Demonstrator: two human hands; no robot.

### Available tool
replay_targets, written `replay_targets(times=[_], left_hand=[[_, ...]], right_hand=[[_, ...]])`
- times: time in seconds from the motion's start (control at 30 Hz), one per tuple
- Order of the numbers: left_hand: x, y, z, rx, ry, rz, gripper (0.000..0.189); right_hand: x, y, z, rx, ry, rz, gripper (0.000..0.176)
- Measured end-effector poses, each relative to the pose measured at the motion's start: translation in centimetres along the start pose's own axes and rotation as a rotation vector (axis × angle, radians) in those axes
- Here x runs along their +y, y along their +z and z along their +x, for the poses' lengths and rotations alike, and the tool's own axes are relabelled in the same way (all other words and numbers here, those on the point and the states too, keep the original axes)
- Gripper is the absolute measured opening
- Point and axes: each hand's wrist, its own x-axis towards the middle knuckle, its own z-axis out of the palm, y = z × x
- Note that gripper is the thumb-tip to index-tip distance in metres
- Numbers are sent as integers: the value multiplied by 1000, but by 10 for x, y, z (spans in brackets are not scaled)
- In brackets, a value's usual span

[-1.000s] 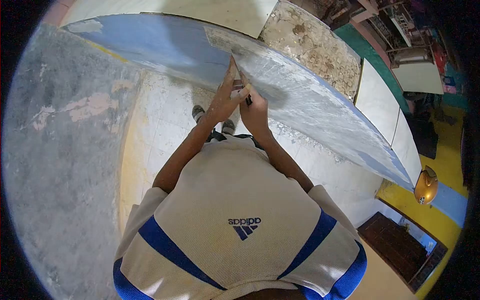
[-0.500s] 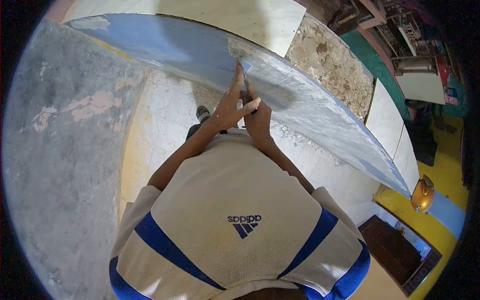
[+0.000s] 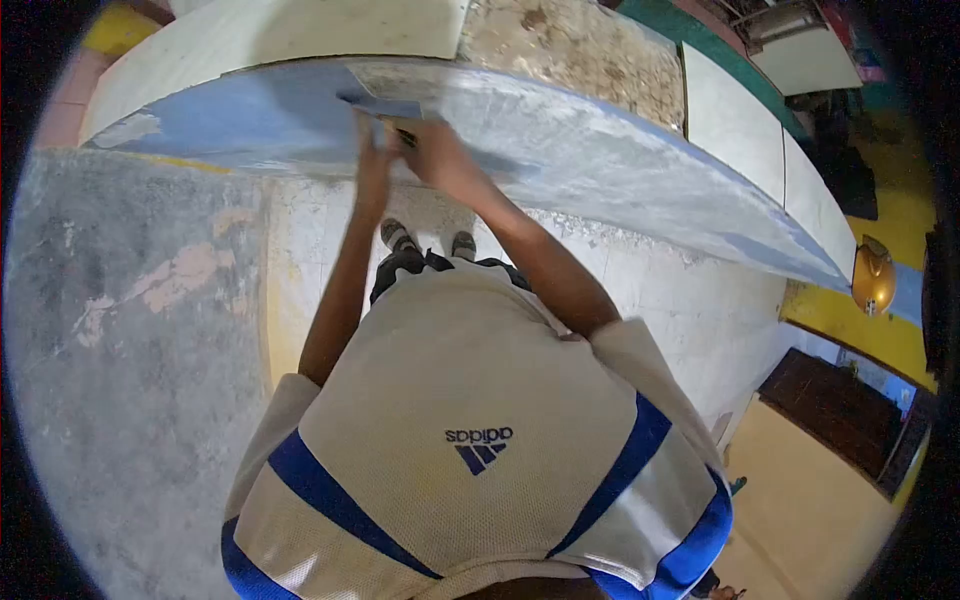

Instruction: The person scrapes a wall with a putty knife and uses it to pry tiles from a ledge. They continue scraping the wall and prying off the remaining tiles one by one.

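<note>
The right hand (image 3: 435, 155) is closed around the handle of a flat tool (image 3: 392, 106), its fingers curled and part of the dark handle showing between the two hands. The left hand (image 3: 372, 160) is raised just beside it, fingers pointing up toward the blade; motion blur hides whether they pinch the tool or only rest against it. The tool's wide, thin blade lies at the blue face (image 3: 270, 110) of a long curved front, near the line where plain blue paint meets a band of pale, streaky grey coating (image 3: 600, 150). Whether the whole edge touches cannot be told.

Above the blade, the surface (image 3: 350, 30) is covered with pale slabs, and to the right of the nearest slab is a rough, stained patch (image 3: 575, 50). More pale slabs (image 3: 735, 120) follow beyond it. At the far right end of the curved front is a shiny gold helmet (image 3: 874, 276), in front of a yellow and blue wall (image 3: 830, 335).

Below the hands, two feet in sandals (image 3: 397, 236) stand on a whitish floor (image 3: 650, 290). A pale shirt (image 3: 470, 380) with blue bands fills the lower middle. Mottled grey plaster (image 3: 130, 330) with pinkish patches spreads along the left.
</note>
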Motion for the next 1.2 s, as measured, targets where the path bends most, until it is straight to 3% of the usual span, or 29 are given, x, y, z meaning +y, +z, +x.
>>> replay_targets(times=[0.07, 0.1, 0.13, 0.2, 0.3, 0.4, 0.43, 0.57, 0.67, 0.87, 1.1, 1.2], left_hand=[[-8, -30, 6, 58, 23, 48, 86], [-20, -47, 7, 80, -96, 111, 77], [-13, -47, 1, 43, -17, 126, 77], [-3, -28, -27, -48, 6, 43, 78], [-35, -4, -40, -84, 252, 413, 84], [-34, 38, -40, -153, 291, 325, 89], [-30, 52, -37, -142, 274, 304, 91], [-26, 83, -29, -59, 281, 234, 96], [-27, 84, -31, -31, 245, 274, 97], [-25, 80, -21, 2, 213, 271, 98], [-8, 59, -11, 36, 168, 334, 105], [-4, 37, -6, 50, 167, 393, 95]], right_hand=[[-12, 19, 10, 136, -121, -14, 43], [-22, 22, 21, 198, -200, -23, 41], [-32, 13, 8, -4, 95, 68, 43], [-37, -7, -26, 16, 76, 142, 45], [-25, -30, -67, 74, 126, 136, 49], [-23, -43, -91, 86, 223, 119, 51], [-22, -48, -93, 78, 251, 121, 52], [3, -41, -91, 225, 34, 81, 52], [-3, -43, -94, 165, 150, 154, 49], [3, -23, -92, 223, 139, 63, 58], [-13, -22, -62, 128, 166, 132, 62], [-19, -12, -42, 116, 152, 124, 60]])
